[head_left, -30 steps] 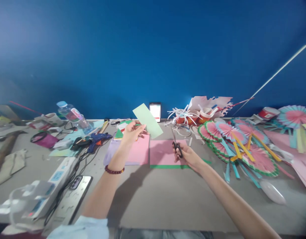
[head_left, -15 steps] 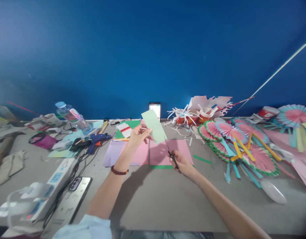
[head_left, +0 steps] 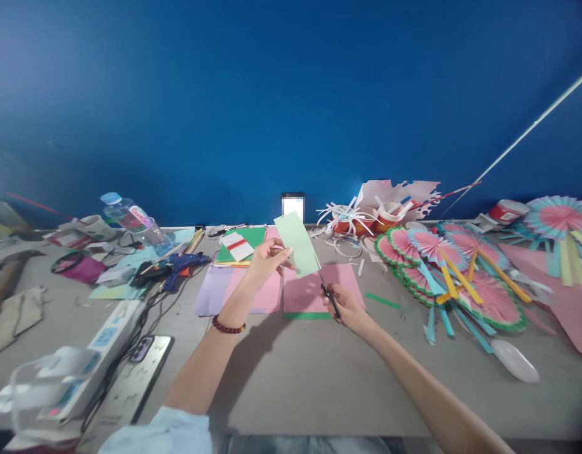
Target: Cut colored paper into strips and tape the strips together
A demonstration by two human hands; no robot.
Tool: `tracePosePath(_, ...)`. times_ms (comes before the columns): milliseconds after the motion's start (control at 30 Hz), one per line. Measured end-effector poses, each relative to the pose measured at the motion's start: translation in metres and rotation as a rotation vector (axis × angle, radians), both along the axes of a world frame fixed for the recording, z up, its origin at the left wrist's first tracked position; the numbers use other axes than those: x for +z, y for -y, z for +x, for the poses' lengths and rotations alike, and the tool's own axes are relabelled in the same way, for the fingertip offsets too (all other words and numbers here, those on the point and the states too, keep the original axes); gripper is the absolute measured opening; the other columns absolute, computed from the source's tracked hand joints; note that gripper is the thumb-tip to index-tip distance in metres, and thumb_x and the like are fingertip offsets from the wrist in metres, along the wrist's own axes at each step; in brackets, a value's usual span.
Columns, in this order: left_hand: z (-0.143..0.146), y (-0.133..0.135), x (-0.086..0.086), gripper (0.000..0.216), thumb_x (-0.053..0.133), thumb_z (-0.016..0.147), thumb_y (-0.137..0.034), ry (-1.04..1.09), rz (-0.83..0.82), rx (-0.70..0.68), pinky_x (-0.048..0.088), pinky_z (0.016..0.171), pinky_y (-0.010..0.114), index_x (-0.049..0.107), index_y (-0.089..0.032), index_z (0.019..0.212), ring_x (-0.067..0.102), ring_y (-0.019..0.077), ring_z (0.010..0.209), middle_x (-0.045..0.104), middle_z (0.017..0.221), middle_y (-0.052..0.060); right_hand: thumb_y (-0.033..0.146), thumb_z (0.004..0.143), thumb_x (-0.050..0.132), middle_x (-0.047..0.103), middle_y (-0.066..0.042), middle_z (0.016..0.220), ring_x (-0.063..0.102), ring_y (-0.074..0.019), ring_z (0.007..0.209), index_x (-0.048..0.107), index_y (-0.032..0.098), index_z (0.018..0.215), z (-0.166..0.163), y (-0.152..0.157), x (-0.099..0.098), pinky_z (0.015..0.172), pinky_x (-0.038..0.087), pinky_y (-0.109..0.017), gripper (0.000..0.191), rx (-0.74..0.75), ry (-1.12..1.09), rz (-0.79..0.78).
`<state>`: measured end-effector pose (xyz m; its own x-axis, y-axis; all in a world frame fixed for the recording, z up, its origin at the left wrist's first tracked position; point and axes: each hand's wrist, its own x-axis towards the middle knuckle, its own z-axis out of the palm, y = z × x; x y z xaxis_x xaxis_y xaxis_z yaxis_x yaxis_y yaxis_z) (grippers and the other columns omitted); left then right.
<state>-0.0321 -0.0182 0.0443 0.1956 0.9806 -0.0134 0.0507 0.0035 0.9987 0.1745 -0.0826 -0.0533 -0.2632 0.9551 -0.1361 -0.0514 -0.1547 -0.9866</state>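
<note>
A craft workshop, shown by pleated paper rosettes (head_left: 495, 301), a glue gun (head_left: 181, 267), scissors (head_left: 325, 290) and pink sheets (head_left: 301, 294)

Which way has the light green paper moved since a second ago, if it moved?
Yes: judged against the lit screen behind it, the light green paper has shifted right and a bit lower.

Two hands (head_left: 265, 261); one pair of scissors (head_left: 324, 288); one pale-green sheet (head_left: 296, 243); one bottle (head_left: 138, 219); one bracelet (head_left: 229, 326)
</note>
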Motion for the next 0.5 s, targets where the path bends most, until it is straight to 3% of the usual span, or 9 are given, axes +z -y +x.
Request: tracePosePath(500,0.0039,0.0034,0.0017,0.037,0.071,0.071,-0.046,-0.013,-0.013,-0.022,0.039,0.038,0.019,0.049,-0.018,0.08,0.071,0.0227,0.062,0.059,0.063,-0.002,0.061,0.068,0.068,0.051,0.003,0.068,0.035,-0.0031,0.042,0.052,0.02,0.085,0.0026,-0.0021,-0.0092,0.034,0.025,-0.018,0.047,-0.007,-0.023,0.013)
